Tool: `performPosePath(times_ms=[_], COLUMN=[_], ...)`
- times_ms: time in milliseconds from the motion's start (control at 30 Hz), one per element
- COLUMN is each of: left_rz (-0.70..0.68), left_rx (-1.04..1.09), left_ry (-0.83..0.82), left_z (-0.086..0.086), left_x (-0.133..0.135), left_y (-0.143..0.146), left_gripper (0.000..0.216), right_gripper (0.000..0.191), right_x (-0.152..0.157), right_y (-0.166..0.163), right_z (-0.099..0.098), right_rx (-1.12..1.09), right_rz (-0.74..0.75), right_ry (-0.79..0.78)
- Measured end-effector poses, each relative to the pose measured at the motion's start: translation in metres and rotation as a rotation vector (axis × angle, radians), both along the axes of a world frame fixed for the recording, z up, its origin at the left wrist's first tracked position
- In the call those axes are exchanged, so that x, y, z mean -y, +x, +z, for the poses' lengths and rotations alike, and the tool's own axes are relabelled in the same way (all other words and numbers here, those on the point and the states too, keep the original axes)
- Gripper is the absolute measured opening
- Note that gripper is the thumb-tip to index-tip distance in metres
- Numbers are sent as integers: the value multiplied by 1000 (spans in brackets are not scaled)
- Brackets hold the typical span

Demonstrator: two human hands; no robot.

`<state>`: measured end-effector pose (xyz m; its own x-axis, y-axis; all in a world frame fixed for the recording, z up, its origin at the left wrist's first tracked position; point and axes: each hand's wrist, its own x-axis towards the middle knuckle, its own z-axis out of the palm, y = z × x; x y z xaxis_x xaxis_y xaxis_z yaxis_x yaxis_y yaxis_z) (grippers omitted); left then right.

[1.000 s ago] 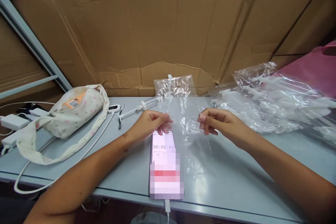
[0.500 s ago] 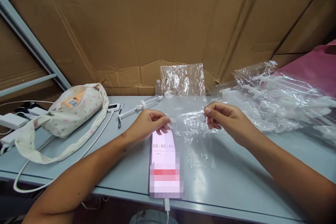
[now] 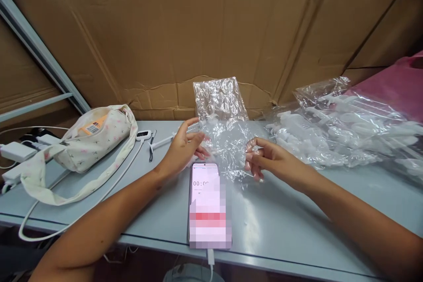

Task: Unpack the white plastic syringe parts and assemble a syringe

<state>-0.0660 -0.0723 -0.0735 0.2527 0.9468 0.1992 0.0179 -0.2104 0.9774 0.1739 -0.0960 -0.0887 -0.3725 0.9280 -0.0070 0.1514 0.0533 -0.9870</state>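
Note:
A clear, crinkled plastic bag stands up in front of me, its upper part against the cardboard. My right hand has its fingers curled on the bag's right edge, thumb pressed to the film. My left hand is at the bag's lower left with thumb and fingers apart. Behind that hand lies a thin white tube, the rest of it mostly hidden by the hand and the film. Just below the bag lies a phone with a timer on its screen.
Clear bags of white plastic parts are piled at the right, before a pink bag. A floral pouch, a small white device and cables lie left. A cardboard wall closes off the back.
The left hand has loosened from its pinch and its fingers have spread. My right hand has moved slightly left and down. The bag has shifted left and looks more crumpled.

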Motion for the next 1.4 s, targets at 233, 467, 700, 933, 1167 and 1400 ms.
performPosePath(times_ms=[233, 467, 700, 933, 1167, 1400], left_rz=[-448, -344, -256, -218, -194, -113], left_rx=[-195, -177, 27, 78, 65, 41], left_ry=[168, 6, -179, -209, -131, -92], left_z=[-10, -17, -17, -19, -17, -19], left_x=[7, 14, 11, 12, 11, 8], left_y=[-3, 13, 15, 20, 17, 19], left_gripper=[55, 31, 27, 56, 80, 86], right_gripper=[33, 63, 102, 96, 103, 99], right_x=[-4, 1, 3, 6, 4, 11], right_y=[3, 0, -2, -19, -18, -28], right_z=[-3, -3, -5, -10, -9, -9], right_rx=[-135, -248, -299, -251, -229, -185], right_rz=[-111, -133, -18, -232, -272, -276], right_ry=[47, -37, -37, -81, -71, -10])
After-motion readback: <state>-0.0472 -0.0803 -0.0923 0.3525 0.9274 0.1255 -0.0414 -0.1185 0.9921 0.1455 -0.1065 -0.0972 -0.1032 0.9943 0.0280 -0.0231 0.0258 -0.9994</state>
